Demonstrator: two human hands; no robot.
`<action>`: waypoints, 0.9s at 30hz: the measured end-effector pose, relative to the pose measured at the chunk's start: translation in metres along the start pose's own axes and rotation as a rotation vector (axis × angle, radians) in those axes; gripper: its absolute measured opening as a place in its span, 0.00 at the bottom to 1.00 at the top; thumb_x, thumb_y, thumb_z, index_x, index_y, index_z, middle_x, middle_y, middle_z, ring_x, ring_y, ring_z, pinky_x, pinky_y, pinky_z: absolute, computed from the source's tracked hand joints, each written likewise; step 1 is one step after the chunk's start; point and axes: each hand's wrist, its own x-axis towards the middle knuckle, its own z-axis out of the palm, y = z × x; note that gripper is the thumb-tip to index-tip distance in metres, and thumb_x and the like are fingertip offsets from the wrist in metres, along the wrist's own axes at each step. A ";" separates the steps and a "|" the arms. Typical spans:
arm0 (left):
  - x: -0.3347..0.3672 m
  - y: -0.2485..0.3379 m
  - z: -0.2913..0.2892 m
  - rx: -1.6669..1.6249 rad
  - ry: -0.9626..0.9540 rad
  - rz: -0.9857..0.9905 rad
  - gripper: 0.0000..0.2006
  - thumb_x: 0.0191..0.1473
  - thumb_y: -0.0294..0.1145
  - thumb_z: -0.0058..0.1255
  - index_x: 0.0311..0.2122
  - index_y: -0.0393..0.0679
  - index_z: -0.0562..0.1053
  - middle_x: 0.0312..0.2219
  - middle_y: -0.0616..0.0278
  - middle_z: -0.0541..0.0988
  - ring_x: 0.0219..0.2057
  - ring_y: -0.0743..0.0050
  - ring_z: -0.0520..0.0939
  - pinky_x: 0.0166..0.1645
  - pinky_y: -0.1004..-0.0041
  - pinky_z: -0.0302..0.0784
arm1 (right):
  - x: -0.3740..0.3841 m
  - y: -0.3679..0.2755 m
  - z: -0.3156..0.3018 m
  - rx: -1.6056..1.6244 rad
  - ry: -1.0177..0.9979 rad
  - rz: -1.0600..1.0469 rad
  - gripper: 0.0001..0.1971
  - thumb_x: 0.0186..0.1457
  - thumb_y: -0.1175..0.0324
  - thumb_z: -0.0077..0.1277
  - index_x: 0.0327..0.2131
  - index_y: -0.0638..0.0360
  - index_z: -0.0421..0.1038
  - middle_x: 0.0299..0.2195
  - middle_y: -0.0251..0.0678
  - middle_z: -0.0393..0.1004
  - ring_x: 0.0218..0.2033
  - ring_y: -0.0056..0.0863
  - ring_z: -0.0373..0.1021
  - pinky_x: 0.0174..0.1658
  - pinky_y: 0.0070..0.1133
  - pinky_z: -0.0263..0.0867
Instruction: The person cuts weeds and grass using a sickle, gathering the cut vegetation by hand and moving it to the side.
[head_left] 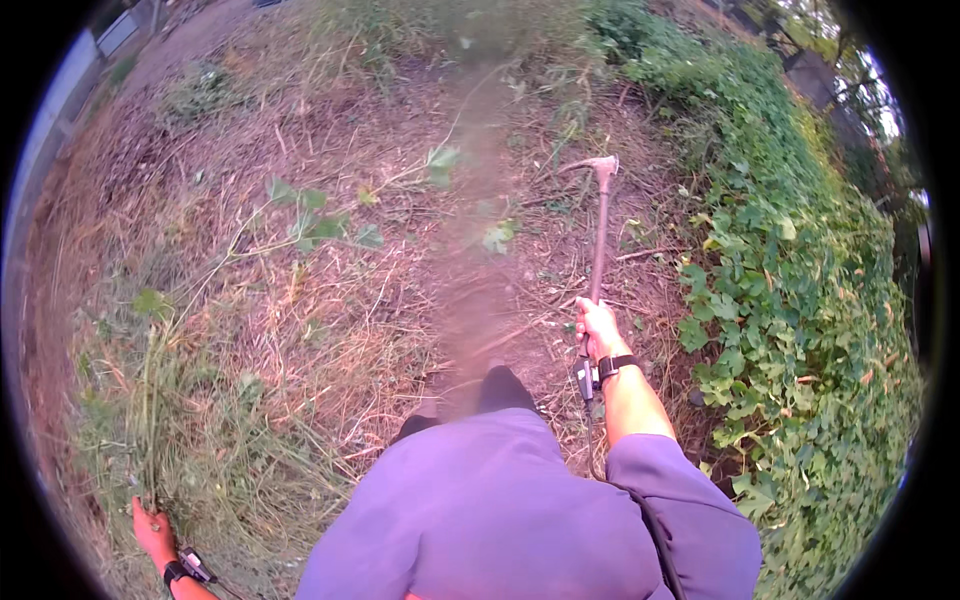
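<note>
My right hand is closed around the lower handle of a small pick. Its brown shaft points away from me, and its head has a thin curved point to the left and a short blunt end to the right. Far out at the lower left, my left hand has its fingers curled round a bundle of long green stems. Those stems run upward from the fist. Just beyond them, a leafy vine stretches toward the middle, its broad leaves above the ground.
Dry stalks and cut grass cover the ground at left. Dense green creepers form a bank along the right. A pale wall runs at the far left. My dark shoe stands on bare soil; a blurred vertical smear crosses the middle.
</note>
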 end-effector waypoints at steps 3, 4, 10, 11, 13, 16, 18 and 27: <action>-0.054 -0.023 -0.056 -0.032 -0.006 -0.338 0.33 0.48 0.33 0.52 0.61 0.36 0.63 0.44 0.40 0.77 0.46 0.44 0.77 0.52 0.60 0.71 | -0.007 -0.013 0.036 -0.086 -0.075 -0.013 0.09 0.59 0.65 0.51 0.34 0.50 0.60 0.14 0.22 0.57 0.11 0.16 0.56 0.13 0.19 0.53; -0.077 -0.049 -0.055 -0.069 0.116 -0.355 0.33 0.50 0.34 0.51 0.62 0.37 0.62 0.44 0.41 0.77 0.46 0.47 0.78 0.52 0.62 0.71 | 0.004 -0.010 0.043 -0.094 -0.111 0.010 0.09 0.59 0.64 0.51 0.34 0.50 0.59 0.14 0.22 0.58 0.11 0.16 0.55 0.13 0.19 0.53; -0.193 -0.113 -0.113 -0.248 0.098 -0.667 0.32 0.53 0.38 0.52 0.61 0.31 0.61 0.46 0.44 0.77 0.45 0.55 0.77 0.54 0.66 0.68 | 0.017 0.010 0.123 -0.272 -0.267 0.069 0.09 0.60 0.64 0.51 0.30 0.48 0.60 0.13 0.20 0.55 0.11 0.15 0.53 0.14 0.19 0.52; -0.199 -0.112 -0.133 -0.134 0.007 -0.745 0.33 0.53 0.39 0.52 0.59 0.27 0.61 0.49 0.41 0.75 0.48 0.51 0.76 0.56 0.64 0.67 | 0.013 0.013 0.132 -0.296 -0.288 0.085 0.09 0.60 0.64 0.52 0.30 0.48 0.61 0.13 0.20 0.55 0.11 0.15 0.53 0.14 0.19 0.52; -0.225 -0.150 -0.146 0.088 0.071 -0.771 0.34 0.53 0.41 0.53 0.59 0.27 0.61 0.52 0.40 0.73 0.51 0.49 0.74 0.58 0.62 0.65 | -0.002 0.014 0.142 -0.316 -0.330 0.132 0.10 0.59 0.65 0.52 0.29 0.49 0.61 0.13 0.20 0.56 0.11 0.15 0.53 0.14 0.19 0.51; -0.251 -0.156 -0.116 0.099 0.011 -0.918 0.36 0.51 0.45 0.58 0.58 0.28 0.63 0.54 0.38 0.71 0.54 0.46 0.72 0.60 0.60 0.64 | -0.016 0.008 0.120 -0.430 -0.320 0.108 0.10 0.59 0.66 0.53 0.29 0.50 0.61 0.13 0.20 0.57 0.11 0.15 0.53 0.14 0.19 0.51; -0.260 -0.111 -0.083 -0.191 -0.171 -0.971 0.34 0.47 0.40 0.65 0.54 0.28 0.68 0.48 0.41 0.76 0.49 0.45 0.75 0.55 0.59 0.69 | -0.013 0.017 0.105 -0.517 -0.340 0.007 0.07 0.58 0.66 0.52 0.31 0.54 0.65 0.15 0.25 0.61 0.12 0.19 0.56 0.15 0.22 0.53; -0.172 -0.012 0.176 -0.667 -0.563 -0.962 0.19 0.51 0.37 0.61 0.44 0.34 0.75 0.25 0.56 0.77 0.20 0.62 0.74 0.21 0.64 0.68 | -0.047 0.039 0.042 -0.350 -0.142 0.181 0.08 0.58 0.67 0.52 0.32 0.54 0.63 0.14 0.24 0.59 0.11 0.17 0.56 0.13 0.20 0.54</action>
